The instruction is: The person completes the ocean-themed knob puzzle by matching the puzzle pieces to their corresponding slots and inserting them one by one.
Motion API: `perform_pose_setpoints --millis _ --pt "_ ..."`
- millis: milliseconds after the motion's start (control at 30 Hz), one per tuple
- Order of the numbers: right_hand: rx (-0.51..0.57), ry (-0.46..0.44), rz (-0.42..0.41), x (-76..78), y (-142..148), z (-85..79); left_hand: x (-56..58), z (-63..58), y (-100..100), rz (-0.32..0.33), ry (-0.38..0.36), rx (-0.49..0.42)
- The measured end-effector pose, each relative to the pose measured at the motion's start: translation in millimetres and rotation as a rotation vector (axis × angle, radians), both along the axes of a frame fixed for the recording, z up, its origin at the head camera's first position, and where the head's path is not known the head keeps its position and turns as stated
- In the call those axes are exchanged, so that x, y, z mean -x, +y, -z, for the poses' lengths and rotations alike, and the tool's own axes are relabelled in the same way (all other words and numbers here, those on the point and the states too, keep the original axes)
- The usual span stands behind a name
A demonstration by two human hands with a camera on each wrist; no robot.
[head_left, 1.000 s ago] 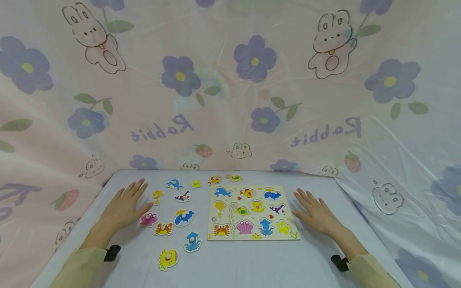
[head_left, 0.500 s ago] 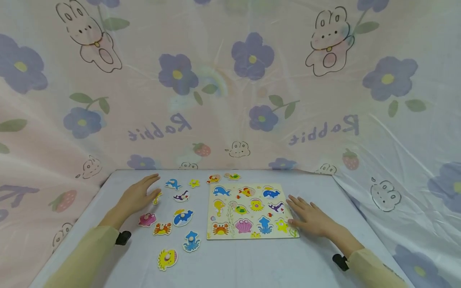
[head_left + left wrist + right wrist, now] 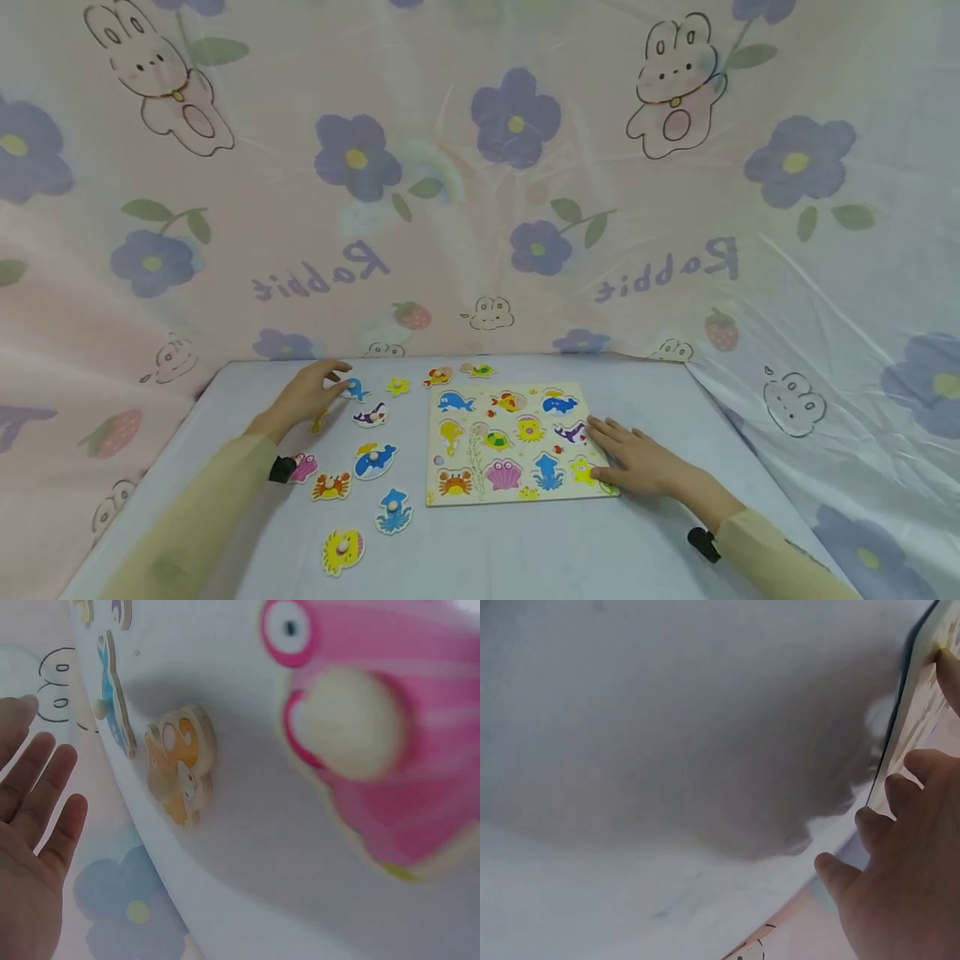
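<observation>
My left hand (image 3: 307, 392) reaches over the far left of the table, thumb and fingers parted around the blue dolphin piece (image 3: 356, 389). In the left wrist view the fingers look extended, with a gap between them and the dolphin piece (image 3: 112, 701). Under that hand lies the yellow seahorse piece (image 3: 318, 423), partly covered. A knobbed pink shell piece (image 3: 435, 742) looms close to the left wrist camera. My right hand (image 3: 637, 460) rests on the right edge of the puzzle board (image 3: 487, 497) with fingers spread; in the right wrist view its thumb touches the board (image 3: 915, 697).
Several knobbed pieces lie left of the board, including a crab (image 3: 331, 486), a whale (image 3: 375, 460), a squid (image 3: 393, 511), a yellow octopus (image 3: 343, 551), a shark (image 3: 371, 415) and a starfish (image 3: 398, 386). Fish (image 3: 438, 377) and turtle (image 3: 478, 370) pieces lie behind it. A printed curtain (image 3: 450, 208) surrounds the table.
My left hand has moved right and away from me, from beside the seahorse piece to the dolphin piece. My right hand has come left onto the board's edge. The view has shifted slightly.
</observation>
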State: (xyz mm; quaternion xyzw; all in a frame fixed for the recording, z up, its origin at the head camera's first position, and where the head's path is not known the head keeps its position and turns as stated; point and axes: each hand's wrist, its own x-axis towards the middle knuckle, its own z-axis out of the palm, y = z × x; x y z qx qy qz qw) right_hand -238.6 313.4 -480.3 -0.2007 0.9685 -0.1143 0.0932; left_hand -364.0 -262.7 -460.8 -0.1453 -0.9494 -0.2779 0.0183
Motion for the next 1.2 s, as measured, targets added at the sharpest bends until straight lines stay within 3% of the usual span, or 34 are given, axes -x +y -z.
perform_pose_setpoints --millis 367,733,1200 --pt "-0.028 -0.029 -0.001 3.7 1.8 5.3 19.6 5.1 2.9 0.036 -0.076 0.001" --pt "-0.035 -0.034 -0.008 6.6 3.9 8.3 35.4 19.8 0.2 -0.007 -0.133 0.023" --pt "-0.027 -0.019 -0.047 5.0 3.7 10.7 37.4 23.2 0.1 -0.023 -0.145 0.031"
